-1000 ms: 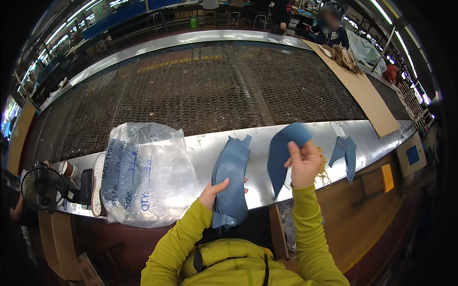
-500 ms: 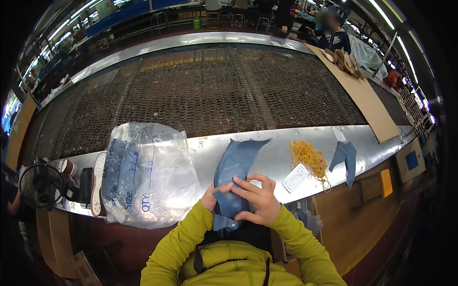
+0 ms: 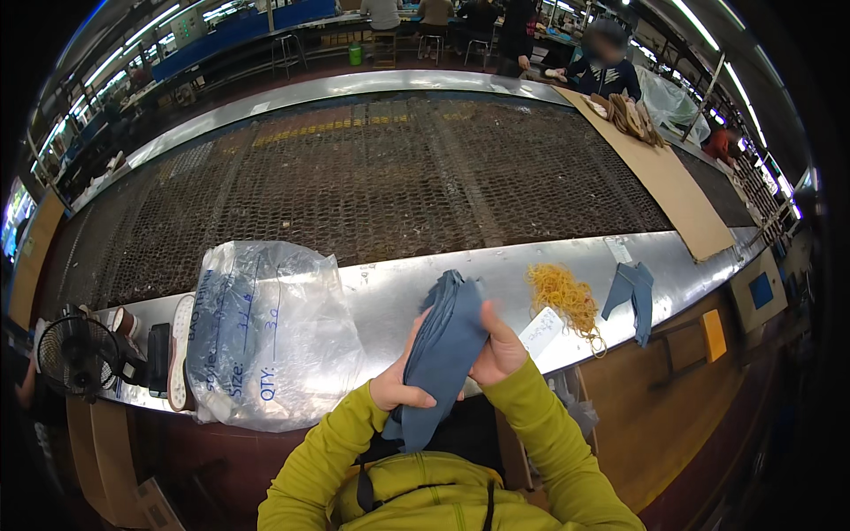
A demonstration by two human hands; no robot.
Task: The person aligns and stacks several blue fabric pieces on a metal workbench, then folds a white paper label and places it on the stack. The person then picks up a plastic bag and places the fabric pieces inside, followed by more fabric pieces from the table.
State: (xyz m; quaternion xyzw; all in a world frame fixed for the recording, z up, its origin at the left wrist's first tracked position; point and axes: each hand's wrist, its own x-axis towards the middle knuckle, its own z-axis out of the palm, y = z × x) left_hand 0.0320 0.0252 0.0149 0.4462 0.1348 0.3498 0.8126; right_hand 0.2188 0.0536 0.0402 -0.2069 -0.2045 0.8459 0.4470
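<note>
A stack of blue-grey cut material pieces (image 3: 443,354) is held upright in front of my body, over the near table edge. My left hand (image 3: 400,382) is closed round its left side, the thumb lying across the front. At the stack's right edge, my right hand (image 3: 501,352) grips with its fingers behind, partly hidden; its thumb is blurred. Right of the hands lies a tangle of yellow rubber bands (image 3: 563,294), with a white card (image 3: 542,331) against it. More blue-grey pieces (image 3: 629,296) rest farther right on the metal table edge (image 3: 381,296).
To the left is a clear plastic bag (image 3: 305,341) with blue writing, beside a shoe sole (image 3: 181,350) and a black fan (image 3: 78,352). Beyond the metal strip stretches a dark mesh surface (image 3: 354,177). A cardboard sheet (image 3: 677,199) crosses it at right; a person (image 3: 604,78) is behind.
The blue-grey pieces have gone from lying bent under both hands to a gathered upright stack. My right hand has moved from their front to their right edge, and my left hand now wraps the left side.
</note>
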